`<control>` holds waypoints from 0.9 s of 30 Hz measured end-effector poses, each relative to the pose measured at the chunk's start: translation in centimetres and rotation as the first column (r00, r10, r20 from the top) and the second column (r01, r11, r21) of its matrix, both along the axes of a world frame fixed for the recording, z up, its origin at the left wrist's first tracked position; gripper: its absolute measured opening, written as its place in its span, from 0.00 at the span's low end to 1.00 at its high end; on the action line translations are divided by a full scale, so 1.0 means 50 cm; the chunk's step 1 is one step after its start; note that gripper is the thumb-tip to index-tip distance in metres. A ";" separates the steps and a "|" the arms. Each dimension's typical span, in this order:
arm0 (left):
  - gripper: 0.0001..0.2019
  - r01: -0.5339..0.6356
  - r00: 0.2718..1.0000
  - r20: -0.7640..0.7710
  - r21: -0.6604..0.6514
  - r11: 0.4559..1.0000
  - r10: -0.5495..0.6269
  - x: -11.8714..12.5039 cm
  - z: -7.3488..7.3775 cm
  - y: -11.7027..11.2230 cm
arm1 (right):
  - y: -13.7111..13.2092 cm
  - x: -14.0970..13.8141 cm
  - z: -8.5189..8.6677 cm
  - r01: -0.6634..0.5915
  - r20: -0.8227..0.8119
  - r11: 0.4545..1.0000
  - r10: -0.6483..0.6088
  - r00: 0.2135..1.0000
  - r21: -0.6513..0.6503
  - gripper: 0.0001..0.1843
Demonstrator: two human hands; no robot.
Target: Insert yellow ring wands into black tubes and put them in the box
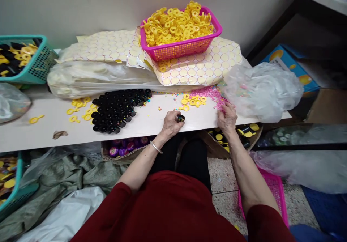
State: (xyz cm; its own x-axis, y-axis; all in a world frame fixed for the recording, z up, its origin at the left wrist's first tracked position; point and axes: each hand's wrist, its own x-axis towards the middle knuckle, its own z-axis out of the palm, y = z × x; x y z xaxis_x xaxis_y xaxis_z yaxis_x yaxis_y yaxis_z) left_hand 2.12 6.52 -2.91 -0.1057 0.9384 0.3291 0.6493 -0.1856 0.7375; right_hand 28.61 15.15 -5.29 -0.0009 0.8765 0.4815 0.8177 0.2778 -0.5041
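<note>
Her left hand [170, 123] pinches a small black cap [181, 118] at the table's [40, 133] front edge; her right hand [227, 117], fingers curled, rests on pink beads [211, 93]. A cluster of black caps [116, 110] stands left, yellow rings [193, 101] between, crinkled plastic bag [262, 90] right.

pink basket [187, 48] of yellow rings [176, 23] atop sticker sheets [206, 68].

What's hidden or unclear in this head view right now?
Head view:
- Right hand: any pinched beads, too small.
- Cup in left hand: contents too small.
- Teal basket: cut by left edge.
- Box below: hidden by table.
</note>
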 end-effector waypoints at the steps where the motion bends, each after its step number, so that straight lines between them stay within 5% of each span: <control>1: 0.14 0.019 1.000 0.022 -0.018 1.000 -0.019 0.008 -0.002 0.004 | -0.005 0.003 0.001 0.033 -0.031 0.999 -0.033 0.999 0.011 0.12; 6: 0.15 0.076 0.992 0.105 -0.025 0.997 -0.073 0.014 -0.007 0.018 | -0.018 0.031 -0.004 0.154 -0.121 0.987 -0.148 0.982 0.040 0.09; 17: 0.15 0.084 0.993 0.083 -0.066 0.994 -0.078 0.011 -0.017 0.023 | -0.017 0.061 0.008 0.154 -0.117 0.983 -0.166 0.979 -0.102 0.05; 27: 0.13 0.083 0.996 0.026 -0.034 0.996 -0.083 0.013 -0.016 0.019 | -0.038 0.018 0.030 0.164 0.116 0.972 -0.146 0.982 -0.170 0.09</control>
